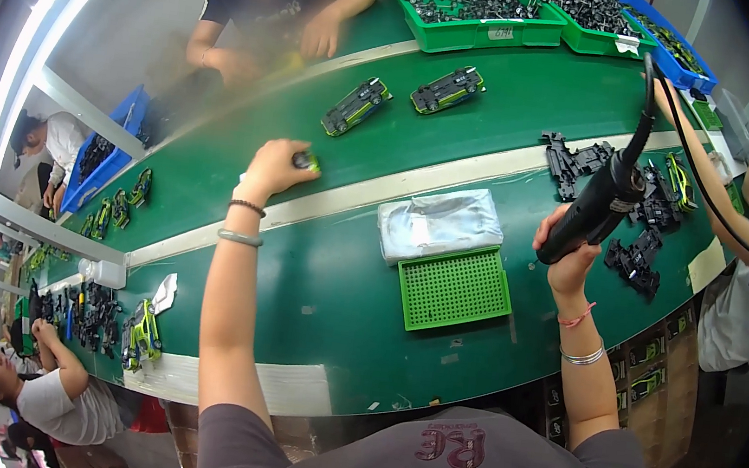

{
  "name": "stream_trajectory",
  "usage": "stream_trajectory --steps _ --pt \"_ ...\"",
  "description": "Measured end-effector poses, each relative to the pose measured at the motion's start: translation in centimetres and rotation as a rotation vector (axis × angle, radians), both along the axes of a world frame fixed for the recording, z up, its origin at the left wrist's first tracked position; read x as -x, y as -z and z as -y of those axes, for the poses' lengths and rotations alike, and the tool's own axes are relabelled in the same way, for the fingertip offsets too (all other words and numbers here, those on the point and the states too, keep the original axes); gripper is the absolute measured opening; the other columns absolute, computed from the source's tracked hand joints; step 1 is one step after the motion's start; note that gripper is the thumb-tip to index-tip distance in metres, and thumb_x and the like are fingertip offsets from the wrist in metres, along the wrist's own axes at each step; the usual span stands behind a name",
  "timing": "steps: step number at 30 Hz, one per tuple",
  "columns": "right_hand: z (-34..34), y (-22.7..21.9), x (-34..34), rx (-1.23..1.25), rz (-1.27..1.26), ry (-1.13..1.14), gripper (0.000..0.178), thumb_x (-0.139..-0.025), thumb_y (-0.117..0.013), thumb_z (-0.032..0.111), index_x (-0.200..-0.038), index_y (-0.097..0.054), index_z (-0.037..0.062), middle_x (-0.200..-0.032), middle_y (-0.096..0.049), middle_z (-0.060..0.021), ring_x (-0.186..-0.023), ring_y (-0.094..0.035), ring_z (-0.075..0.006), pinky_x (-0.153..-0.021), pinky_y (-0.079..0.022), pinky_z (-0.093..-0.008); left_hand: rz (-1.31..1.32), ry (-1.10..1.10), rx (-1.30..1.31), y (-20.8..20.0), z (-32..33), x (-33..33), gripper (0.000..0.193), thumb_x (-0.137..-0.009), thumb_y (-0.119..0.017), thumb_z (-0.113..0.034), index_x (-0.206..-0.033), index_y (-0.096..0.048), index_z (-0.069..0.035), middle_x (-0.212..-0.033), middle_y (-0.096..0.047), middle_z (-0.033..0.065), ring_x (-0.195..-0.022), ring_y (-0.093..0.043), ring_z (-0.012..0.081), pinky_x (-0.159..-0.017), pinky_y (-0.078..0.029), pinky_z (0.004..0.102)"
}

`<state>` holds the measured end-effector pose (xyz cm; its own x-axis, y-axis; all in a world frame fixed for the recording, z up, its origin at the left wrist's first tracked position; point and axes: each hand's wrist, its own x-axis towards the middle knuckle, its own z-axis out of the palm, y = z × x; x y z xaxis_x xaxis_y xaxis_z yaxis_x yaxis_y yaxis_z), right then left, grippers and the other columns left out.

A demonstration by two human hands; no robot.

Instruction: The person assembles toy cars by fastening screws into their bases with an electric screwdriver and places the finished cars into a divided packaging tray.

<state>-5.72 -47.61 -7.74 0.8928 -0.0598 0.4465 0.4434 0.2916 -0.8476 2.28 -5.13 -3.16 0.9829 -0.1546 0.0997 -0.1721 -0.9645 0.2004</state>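
Note:
My right hand [570, 256] is wrapped round a black electric screwdriver [594, 210], whose cable runs up and away from its top end. Over the far green surface, my left hand [276, 168] is closed on a toy car [308, 161]. Only a small green and dark end of that car shows past the fingers. Beyond it, two green-and-black toy cars lie with their undersides up: one toy car [355, 107] nearer my left hand, another toy car [448, 90] to its right.
A green perforated tray [455, 289] and a plastic-wrapped bundle [441, 225] lie before me. Black chassis parts [635, 257] sit at right. Green bins [474, 36] of small parts line the back. Several co-workers are around, one person [275, 11] opposite; more cars [141, 336] stand at left.

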Motion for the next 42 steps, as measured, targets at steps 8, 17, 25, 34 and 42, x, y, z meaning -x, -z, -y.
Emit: stream_trajectory --steps 8,17,25,34,42 --pt "0.6 -0.1 0.4 0.032 0.004 0.006 0.085 -0.068 -0.045 0.079 -0.086 -0.052 -0.0037 -0.064 -0.053 -0.0073 -0.054 -0.052 -0.0126 -0.049 -0.041 -0.0233 0.126 0.341 0.186 -2.5 10.2 -4.6 0.037 -0.079 -0.066 -0.028 -0.104 -0.063 -0.003 -0.104 -0.062 0.0166 -0.098 -0.058 0.0294 -0.085 -0.046 0.0346" --pt "0.6 0.2 0.6 -0.053 0.014 -0.003 0.085 -0.068 -0.048 0.078 -0.092 -0.048 -0.0039 -0.069 -0.052 -0.0076 -0.057 -0.053 -0.014 -0.049 -0.043 -0.0246 0.21 0.136 -0.122 1.4 16.6 -6.4 0.052 -0.069 -0.073 -0.032 -0.105 -0.048 -0.005 -0.099 -0.058 0.0128 -0.097 -0.056 0.0287 -0.079 -0.05 0.0384" --pt "0.2 0.4 0.3 0.093 -0.083 0.021 0.092 -0.06 -0.036 0.088 -0.091 -0.044 0.0025 -0.068 -0.049 -0.0048 -0.06 -0.048 -0.013 -0.054 -0.039 -0.0242 -0.065 -0.412 -0.403 -1.4 -9.5 7.1 0.051 -0.058 -0.078 -0.014 -0.103 -0.056 -0.007 -0.101 -0.058 0.009 -0.097 -0.056 0.0291 -0.082 -0.047 0.0369" --pt "1.7 1.9 -0.4 0.033 -0.072 -0.012 0.091 -0.063 -0.044 0.084 -0.097 -0.045 -0.0004 -0.076 -0.047 -0.0076 -0.067 -0.046 -0.0153 -0.06 -0.041 -0.0265 0.334 -0.616 -0.097 -5.2 -13.9 27.7 0.049 -0.062 -0.075 -0.007 -0.106 -0.053 -0.004 -0.098 -0.058 0.0122 -0.093 -0.058 0.0281 -0.08 -0.046 0.0359" --pt "2.8 2.0 -1.2 0.069 -0.031 -0.143 0.089 -0.063 -0.044 0.084 -0.093 -0.045 0.0002 -0.075 -0.046 -0.0079 -0.067 -0.045 -0.0169 -0.062 -0.04 -0.0273 0.406 -0.79 0.381 -4.7 -10.5 37.3 0.05 -0.063 -0.074 -0.004 -0.109 -0.054 -0.004 -0.105 -0.061 0.0094 -0.101 -0.058 0.0247 -0.085 -0.045 0.0362"
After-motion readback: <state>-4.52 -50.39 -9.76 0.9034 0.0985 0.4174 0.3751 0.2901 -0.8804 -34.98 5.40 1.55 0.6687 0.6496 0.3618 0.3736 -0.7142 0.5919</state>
